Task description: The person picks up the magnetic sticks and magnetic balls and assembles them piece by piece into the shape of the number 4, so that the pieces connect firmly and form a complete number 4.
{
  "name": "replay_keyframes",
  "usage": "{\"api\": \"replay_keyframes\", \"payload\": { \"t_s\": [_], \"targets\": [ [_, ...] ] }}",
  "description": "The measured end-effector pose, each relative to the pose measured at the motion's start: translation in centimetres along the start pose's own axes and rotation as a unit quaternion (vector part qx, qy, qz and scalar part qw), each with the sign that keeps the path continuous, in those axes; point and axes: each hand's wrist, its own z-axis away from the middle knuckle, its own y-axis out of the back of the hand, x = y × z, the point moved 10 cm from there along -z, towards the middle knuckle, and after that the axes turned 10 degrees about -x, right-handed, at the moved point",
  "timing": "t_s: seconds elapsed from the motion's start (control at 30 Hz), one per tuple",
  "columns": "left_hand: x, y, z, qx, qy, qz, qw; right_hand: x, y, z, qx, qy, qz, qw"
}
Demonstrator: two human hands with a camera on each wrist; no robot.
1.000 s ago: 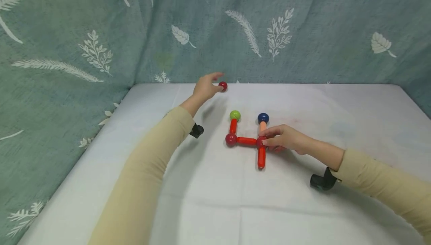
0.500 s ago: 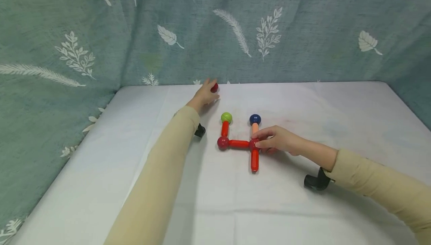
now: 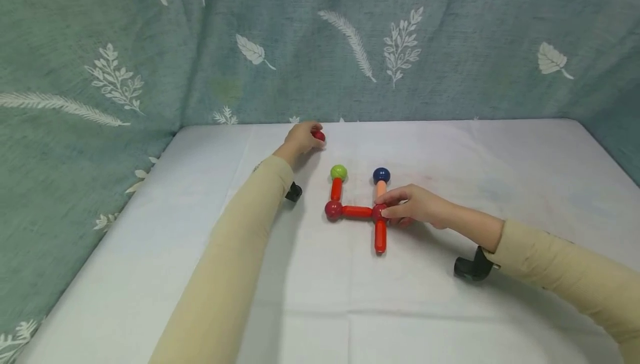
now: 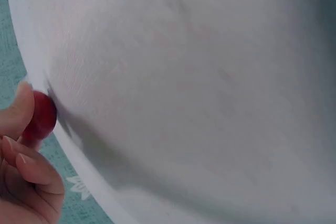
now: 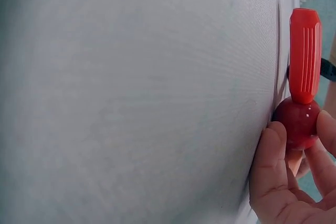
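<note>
At the table's far edge, my left hand (image 3: 302, 138) pinches a loose, dark red ball (image 3: 319, 136) between thumb and fingers. The left wrist view shows the same red ball (image 4: 45, 115) partly covered by the fingers. My right hand (image 3: 417, 207) grips a second red ball (image 5: 297, 121), a joint of a ball-and-stick toy frame lying on the cloth. From that joint run a red stick (image 3: 380, 236) toward me, a peach stick (image 3: 381, 189) to a blue ball (image 3: 381, 175), and another red stick (image 3: 357, 212) leftward to a red corner ball (image 3: 333, 210). The right fingers partly hide the joint.
A red stick (image 3: 336, 189) leads from the corner ball to a lime-green ball (image 3: 338, 172). White cloth (image 3: 400, 308) covers the table. Behind and to the left hangs a green leaf-patterned curtain (image 3: 300, 91). Black wrist cameras (image 3: 472, 268) sit low under both sleeves.
My left fingers, spread beside the loose red ball a second ago, have closed on it, and it has come slightly nearer. The right hand keeps its hold. The head view has shifted a little.
</note>
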Motion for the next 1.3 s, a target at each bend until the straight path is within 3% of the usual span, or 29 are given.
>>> {"api": "replay_keyframes", "payload": {
  "t_s": [0.27, 0.5, 0.67, 0.93, 1.1, 1.3],
  "targets": [
    [0.4, -1.4, 1.6, -0.058, -0.013, 0.036, 0.9976, 0.2, 0.3, 0.4, 0.007, -0.001, 0.003, 1.0000],
    [-0.8, -1.4, 2.6, -0.057, -0.006, 0.072, 0.9958, 0.0, 0.1, 0.5, 0.006, 0.003, 0.005, 1.0000],
    [-0.4, -1.2, 3.8, -0.055, -0.005, 0.102, 0.9933, -0.1, 0.0, 0.5, 0.005, 0.002, 0.008, 1.0000],
    [1.9, -1.7, 7.8, -0.072, -0.042, 0.118, 0.9895, -0.3, -0.3, 0.2, 0.002, 0.001, 0.009, 1.0000],
    [3.3, -2.3, 10.7, -0.080, -0.084, 0.104, 0.9877, -0.4, -0.4, 0.1, -0.001, 0.004, 0.008, 1.0000],
    [5.2, -3.2, 13.8, -0.084, -0.145, 0.117, 0.9788, -0.5, -0.4, 0.1, -0.001, 0.008, 0.011, 0.9999]
  ]
}}
